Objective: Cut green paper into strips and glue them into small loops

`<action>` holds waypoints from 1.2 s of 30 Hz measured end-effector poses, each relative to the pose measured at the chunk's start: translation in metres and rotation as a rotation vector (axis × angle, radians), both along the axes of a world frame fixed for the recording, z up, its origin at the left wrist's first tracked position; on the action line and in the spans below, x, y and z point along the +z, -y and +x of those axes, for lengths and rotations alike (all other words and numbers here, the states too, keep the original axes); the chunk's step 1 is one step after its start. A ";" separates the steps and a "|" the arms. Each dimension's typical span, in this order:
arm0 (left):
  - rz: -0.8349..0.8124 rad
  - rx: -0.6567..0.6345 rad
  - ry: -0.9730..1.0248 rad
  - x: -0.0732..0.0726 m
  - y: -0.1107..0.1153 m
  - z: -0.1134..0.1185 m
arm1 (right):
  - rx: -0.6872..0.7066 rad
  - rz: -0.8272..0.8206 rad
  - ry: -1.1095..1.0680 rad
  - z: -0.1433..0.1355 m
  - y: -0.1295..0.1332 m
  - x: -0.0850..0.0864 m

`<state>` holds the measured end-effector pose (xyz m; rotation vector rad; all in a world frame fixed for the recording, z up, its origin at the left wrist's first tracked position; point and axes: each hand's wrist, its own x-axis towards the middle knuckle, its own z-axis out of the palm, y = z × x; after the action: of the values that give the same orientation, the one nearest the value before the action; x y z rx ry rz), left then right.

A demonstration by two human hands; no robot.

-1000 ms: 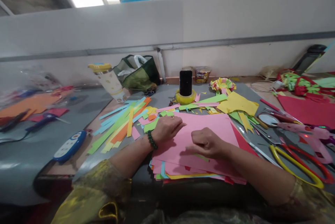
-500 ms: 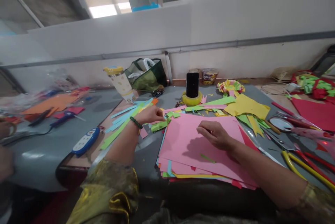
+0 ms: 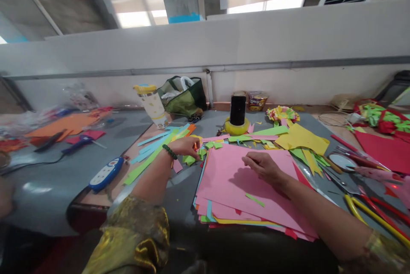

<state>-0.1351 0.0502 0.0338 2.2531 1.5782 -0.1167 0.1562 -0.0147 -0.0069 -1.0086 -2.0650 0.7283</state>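
My left hand (image 3: 187, 146), with a green bead bracelet (image 3: 169, 151) at its wrist, is over small green paper pieces (image 3: 189, 160) left of the pink sheets. Its thumb and fingers are bent downward and a little apart, with nothing visible between them. Over the stack of pink paper (image 3: 221, 171) is my right hand (image 3: 261, 166), its fingers curled closed; what they hold, if anything, is hidden. A thin green strip (image 3: 255, 199) lies on the top sheet, below the right hand. Blue and green strips (image 3: 144, 161) fan out left of my left forearm.
A phone (image 3: 238, 110) stands on a yellow tape roll (image 3: 237, 126) behind the stack. Scissors with yellow handles (image 3: 355, 210) lie at the right. A tumbler (image 3: 153, 107), a green bag (image 3: 185, 96) and a blue-white power strip (image 3: 106, 174) are at the left.
My left hand's fingers have loosened and parted above the green pieces. My right hand stays curled over the pink sheets. The view has tilted slightly upward.
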 end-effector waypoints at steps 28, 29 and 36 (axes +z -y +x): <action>0.024 0.025 0.265 -0.017 -0.009 0.003 | -0.058 0.082 0.640 -0.047 -0.003 0.046; 0.019 0.030 0.269 -0.016 -0.008 0.003 | -0.087 0.069 0.668 -0.056 -0.013 0.045; 0.195 0.143 0.311 -0.032 -0.012 0.022 | -0.121 0.020 0.616 -0.090 -0.064 0.016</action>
<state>-0.1133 0.0623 0.0018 2.1576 1.6284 0.4231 0.0658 0.0495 0.0090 -1.4665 -2.4825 0.3536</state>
